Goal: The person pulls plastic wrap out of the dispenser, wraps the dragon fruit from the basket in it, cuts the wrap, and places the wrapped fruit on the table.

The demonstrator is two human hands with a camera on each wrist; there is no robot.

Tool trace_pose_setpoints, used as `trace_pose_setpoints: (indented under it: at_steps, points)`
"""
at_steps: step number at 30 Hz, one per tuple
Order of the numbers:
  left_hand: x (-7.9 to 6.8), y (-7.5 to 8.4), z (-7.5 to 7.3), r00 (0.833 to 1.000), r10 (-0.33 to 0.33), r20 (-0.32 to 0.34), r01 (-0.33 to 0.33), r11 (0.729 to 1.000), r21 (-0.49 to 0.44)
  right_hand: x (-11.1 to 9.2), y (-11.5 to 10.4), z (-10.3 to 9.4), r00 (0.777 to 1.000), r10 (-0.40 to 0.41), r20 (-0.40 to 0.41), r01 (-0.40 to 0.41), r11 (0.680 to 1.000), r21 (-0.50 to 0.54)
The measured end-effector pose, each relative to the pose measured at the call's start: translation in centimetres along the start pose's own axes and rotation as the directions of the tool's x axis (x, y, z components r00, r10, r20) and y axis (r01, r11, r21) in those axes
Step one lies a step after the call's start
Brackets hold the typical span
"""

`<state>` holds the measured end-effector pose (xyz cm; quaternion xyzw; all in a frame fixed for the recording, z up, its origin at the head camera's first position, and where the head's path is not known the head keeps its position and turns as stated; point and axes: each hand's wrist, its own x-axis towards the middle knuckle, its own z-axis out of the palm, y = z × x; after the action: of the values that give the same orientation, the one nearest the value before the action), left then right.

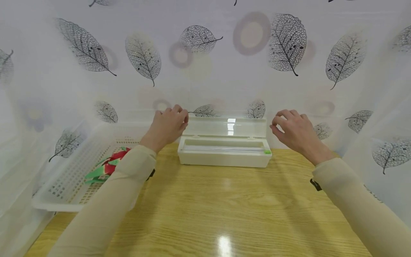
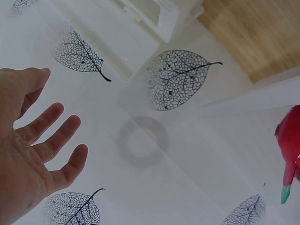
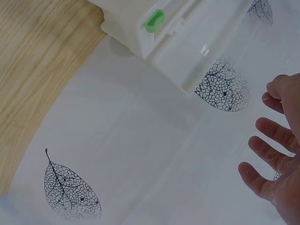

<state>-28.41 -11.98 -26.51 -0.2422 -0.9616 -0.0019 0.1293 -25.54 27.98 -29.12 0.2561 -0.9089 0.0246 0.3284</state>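
A long white box point(image 1: 223, 159) with its lid point(image 1: 221, 127) raised stands at the back of the table. Inside it lies what looks like a roll of clear film; a green slider point(image 1: 267, 152) sits at the right end of the rim. My left hand point(image 1: 170, 123) hovers by the lid's left end, fingers loosely bent and holding nothing. Beyond the lid's right end my right hand point(image 1: 292, 128) is raised, also with relaxed fingers around nothing. In the wrist views, the left palm point(image 2: 23, 173) and right fingers point(image 3: 269, 145) show apart from the box.
A white perforated basket point(image 1: 61, 185) stands at the left, partly hidden by my left forearm. Red and green pepper-like items point(image 1: 110, 164) lie in it. The wooden table point(image 1: 224, 203) ends at a leaf-printed white sheet point(image 1: 218, 82) behind.
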Motion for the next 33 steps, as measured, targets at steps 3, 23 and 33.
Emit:
trace_pose_setpoints:
  at_steps: [3, 23, 33]
  points:
    - [0.02, 0.00, -0.17, 1.000, -0.003, 0.005, 0.003, 1.000, -0.004, 0.03, 0.01, -0.08, 1.000, 0.001, -0.004, -0.001, 1.000, -0.002]
    - [-0.09, -0.02, -0.66, 1.000, -0.010, -0.002, 0.010, 0.999, -0.048, 0.20, 0.13, -0.46, 1.000, 0.014, -0.001, -0.014, 1.000, 0.000]
    - [-0.07, -0.10, -0.92, 1.000, -0.009, -0.005, 0.009, 0.998, -0.058, 0.40, 0.14, -0.62, 1.000, 0.007, -0.020, -0.007, 1.000, -0.002]
